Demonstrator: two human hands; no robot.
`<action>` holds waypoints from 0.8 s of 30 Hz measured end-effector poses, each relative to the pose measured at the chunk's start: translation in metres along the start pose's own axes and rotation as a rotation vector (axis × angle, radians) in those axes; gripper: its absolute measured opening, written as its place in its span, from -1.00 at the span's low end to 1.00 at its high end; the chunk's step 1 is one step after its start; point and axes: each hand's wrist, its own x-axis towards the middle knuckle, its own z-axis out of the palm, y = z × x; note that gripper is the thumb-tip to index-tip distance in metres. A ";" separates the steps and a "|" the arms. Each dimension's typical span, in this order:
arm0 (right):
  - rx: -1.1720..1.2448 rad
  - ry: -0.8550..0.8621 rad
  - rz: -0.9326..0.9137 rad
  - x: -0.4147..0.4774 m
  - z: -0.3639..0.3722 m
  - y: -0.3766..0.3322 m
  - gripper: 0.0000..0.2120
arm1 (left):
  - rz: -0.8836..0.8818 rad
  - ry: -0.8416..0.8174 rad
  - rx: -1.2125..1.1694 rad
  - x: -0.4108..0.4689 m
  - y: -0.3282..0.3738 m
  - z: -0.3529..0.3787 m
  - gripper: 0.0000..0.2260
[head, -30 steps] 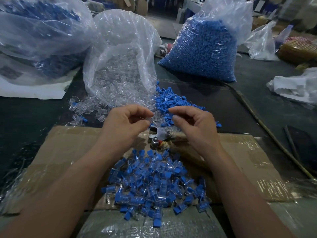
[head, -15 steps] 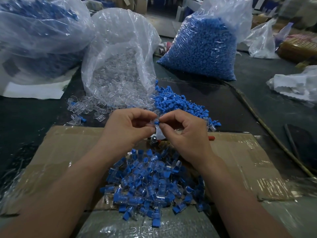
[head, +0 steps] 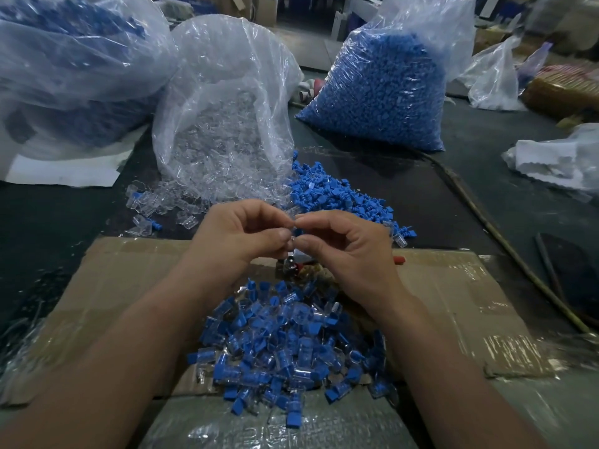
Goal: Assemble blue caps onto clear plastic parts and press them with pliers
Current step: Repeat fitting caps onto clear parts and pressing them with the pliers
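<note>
Clear plastic shows between the fingertips on my feed. Both hands are raised above the cardboard [head: 113,280], knuckles up, wrists angled inward so they meet at the middle. The left hand [head: 246,234] has thumb and forefinger pinched on the clear part [head: 293,222], with the other fingers curled under. The right hand [head: 350,251] mirrors it, pinching the same part from the other side. The two sets of fingertips are almost touching. Whether a blue cap is already seated in the part I cannot tell, as the fingers hide it.

One pair of pliers [head: 291,265] lies on the cardboard right under the hands, mostly covered. I can see its metal joint and one red handle tip to the right.

I count three big bags at the back. One bag of clear parts [head: 227,124] is in the middle with its mouth spilling open, one bag of caps [head: 379,92] is to its right, and a third bag [head: 74,59] with blue inside is at the left.

There are three loose heaps, each too many to count. Blue caps [head: 334,196] lie just beyond the hands, a scatter of clear pieces [head: 152,202] is at the middle bag's mouth, and a pile [head: 291,345] of blue-and-clear pieces sits on the cardboard between my forearms.
</note>
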 end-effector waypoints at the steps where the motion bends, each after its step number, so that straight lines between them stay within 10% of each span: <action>1: 0.013 -0.010 0.015 0.000 0.000 0.000 -0.74 | -0.012 -0.003 -0.014 0.000 0.000 -0.001 -0.88; 24: 0.118 -0.037 0.054 -0.003 0.001 0.001 -0.75 | -0.072 -0.003 0.027 -0.002 0.004 0.003 -0.90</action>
